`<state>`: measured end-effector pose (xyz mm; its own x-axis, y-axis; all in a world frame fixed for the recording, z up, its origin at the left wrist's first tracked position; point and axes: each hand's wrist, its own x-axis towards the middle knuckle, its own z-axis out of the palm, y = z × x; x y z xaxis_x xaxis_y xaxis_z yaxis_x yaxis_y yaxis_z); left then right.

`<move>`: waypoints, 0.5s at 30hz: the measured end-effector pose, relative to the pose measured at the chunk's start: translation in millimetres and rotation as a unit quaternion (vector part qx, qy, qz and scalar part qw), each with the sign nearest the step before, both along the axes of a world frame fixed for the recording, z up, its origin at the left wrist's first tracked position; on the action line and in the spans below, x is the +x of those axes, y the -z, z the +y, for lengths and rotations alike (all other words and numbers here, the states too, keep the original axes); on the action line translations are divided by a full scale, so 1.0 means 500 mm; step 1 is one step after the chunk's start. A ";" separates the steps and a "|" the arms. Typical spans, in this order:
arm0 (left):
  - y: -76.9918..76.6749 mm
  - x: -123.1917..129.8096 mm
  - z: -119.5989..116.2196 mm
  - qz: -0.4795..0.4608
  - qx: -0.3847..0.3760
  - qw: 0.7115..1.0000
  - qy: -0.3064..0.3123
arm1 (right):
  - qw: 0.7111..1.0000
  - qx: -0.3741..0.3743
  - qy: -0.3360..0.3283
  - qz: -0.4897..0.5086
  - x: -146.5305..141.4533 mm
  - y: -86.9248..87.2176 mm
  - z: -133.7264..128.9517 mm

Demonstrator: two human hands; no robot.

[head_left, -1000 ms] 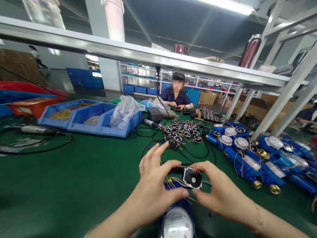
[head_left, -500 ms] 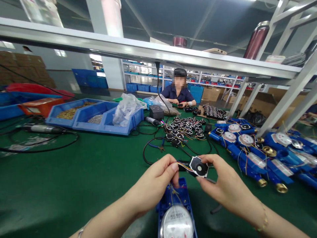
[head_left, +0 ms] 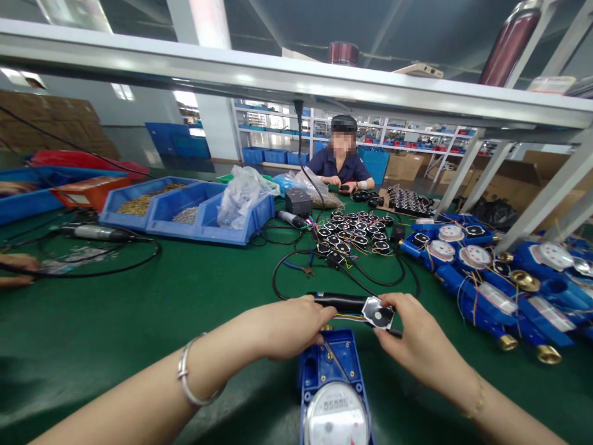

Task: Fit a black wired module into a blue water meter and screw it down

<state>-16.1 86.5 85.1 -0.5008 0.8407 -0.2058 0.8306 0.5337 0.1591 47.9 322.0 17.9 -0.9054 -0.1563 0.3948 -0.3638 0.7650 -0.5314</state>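
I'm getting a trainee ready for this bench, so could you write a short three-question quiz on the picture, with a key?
1. Which of the wearer's hands holds the black module?
2. True or false: the clear plastic bag is in the rightmost of the three blue bins.
3. The blue meter nearest the wearer rests on: A) the shelf; B) the green tabletop; C) a cardboard box.

Key: 1. right hand; 2. true; 3. B.
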 end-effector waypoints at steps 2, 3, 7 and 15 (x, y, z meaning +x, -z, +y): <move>0.008 -0.013 0.004 0.016 -0.041 0.999 0.000 | 1.000 0.001 -0.009 -0.009 -0.006 0.013 -0.005; 0.011 -0.017 0.005 0.028 -0.055 0.998 0.003 | 1.000 0.001 -0.012 -0.013 -0.009 0.019 -0.007; 0.016 -0.016 0.008 0.101 -0.062 0.992 0.032 | 1.000 -0.004 -0.017 -0.022 -0.014 0.036 -0.006; 0.017 0.100 -0.021 0.268 0.069 0.961 0.008 | 0.998 -0.023 -0.046 -0.035 0.009 0.003 0.005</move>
<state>33.9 75.8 76.5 -0.4905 0.8498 0.1931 0.8207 0.5250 -0.2254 52.3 324.5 16.4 -0.9140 -0.2232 0.3389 -0.3914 0.7049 -0.5915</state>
